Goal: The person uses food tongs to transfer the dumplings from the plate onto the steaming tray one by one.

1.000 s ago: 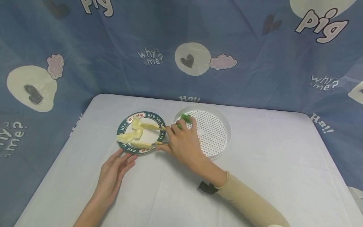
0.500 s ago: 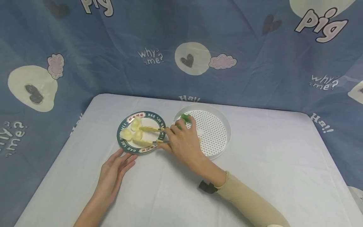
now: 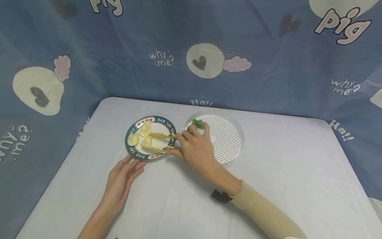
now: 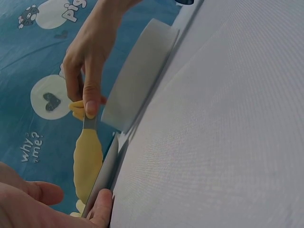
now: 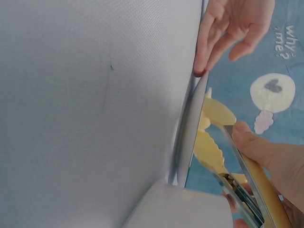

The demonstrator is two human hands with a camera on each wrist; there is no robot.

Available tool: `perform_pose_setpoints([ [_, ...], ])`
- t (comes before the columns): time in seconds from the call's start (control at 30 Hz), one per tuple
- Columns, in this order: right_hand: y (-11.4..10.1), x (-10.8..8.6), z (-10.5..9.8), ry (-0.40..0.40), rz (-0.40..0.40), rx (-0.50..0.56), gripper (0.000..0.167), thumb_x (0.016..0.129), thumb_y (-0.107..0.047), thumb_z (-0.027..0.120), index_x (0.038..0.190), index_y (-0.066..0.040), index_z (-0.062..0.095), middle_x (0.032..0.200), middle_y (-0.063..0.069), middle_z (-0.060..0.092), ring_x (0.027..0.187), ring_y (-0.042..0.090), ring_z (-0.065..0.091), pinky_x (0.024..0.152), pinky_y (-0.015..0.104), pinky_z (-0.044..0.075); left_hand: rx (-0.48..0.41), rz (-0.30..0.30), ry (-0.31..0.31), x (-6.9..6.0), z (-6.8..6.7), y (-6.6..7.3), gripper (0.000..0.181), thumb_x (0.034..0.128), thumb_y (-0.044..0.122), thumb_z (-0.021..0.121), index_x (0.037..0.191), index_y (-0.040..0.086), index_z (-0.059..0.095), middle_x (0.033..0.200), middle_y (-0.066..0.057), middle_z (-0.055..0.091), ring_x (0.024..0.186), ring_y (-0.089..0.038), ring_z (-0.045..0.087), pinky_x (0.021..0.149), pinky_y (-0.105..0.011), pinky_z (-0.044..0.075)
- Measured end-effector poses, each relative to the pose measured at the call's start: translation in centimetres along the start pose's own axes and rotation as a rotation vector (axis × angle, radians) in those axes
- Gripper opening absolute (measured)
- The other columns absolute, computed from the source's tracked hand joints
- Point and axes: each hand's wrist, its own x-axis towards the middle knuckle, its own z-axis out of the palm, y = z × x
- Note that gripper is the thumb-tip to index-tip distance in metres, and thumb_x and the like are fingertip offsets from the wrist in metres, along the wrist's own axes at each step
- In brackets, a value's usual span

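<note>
The right hand [image 3: 197, 147] grips metal tongs with yellow tips [image 3: 153, 149]; the tips stand apart over a green-rimmed plate [image 3: 135, 153]. Pale yellow slices [image 3: 133, 139] lie on the plate at its left and middle, near the tong tips. At the plate's near-left rim, the left hand [image 3: 120, 181] touches the edge with extended fingers. In the right wrist view the thumb [image 5: 249, 142] presses one arm of the tongs [image 5: 256, 185]. The left wrist view has a yellow tip [image 4: 88, 164] just above the tilted-looking plate [image 4: 105, 173].
A round white perforated tray [image 3: 241, 132] stands right of the plate, partly behind the right hand. A green item [image 3: 198, 123] shows by the right fingers, over the tray. The white-covered table [image 3: 268, 186] meets a blue printed cloth [image 3: 167, 83] at the back.
The yellow slices on the plate's left have shifted slightly; the leftmost one, over the rim a second ago, lies further in. Both hands hold nearly the same position, and the head view has shifted a little.
</note>
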Motion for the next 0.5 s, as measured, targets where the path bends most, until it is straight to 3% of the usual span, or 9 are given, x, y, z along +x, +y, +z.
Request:
perform_pose_setpoints([
  [0.27,0.5,-0.2,-0.7,-0.006,0.009,0.008,0.059,0.089,-0.079,0.067,0.104,-0.022,0.074,0.093,-0.006,0.078,0.112,0.021,0.065,0.119,0.061,0.049,-0.003,0.007,-0.004,0.0,0.0,0.1,0.067,0.1184,0.022,0.032,0.174,0.009,-0.003,0.176,-0.021,0.028,0.122,0.008,0.066,0.118,-0.014,0.055],
  [0.5,1.1,-0.4,-1.5,-0.018,0.029,0.015,0.059,0.089,-0.077,0.068,0.107,-0.021,0.075,0.098,-0.006,0.078,0.117,0.021,0.064,0.121,0.065,0.047,-0.024,0.013,-0.012,0.0,-0.1,0.0,0.067,0.1182,0.020,0.032,0.174,0.009,-0.003,0.176,-0.022,0.027,0.123,0.007,0.067,0.118,-0.015,0.055],
])
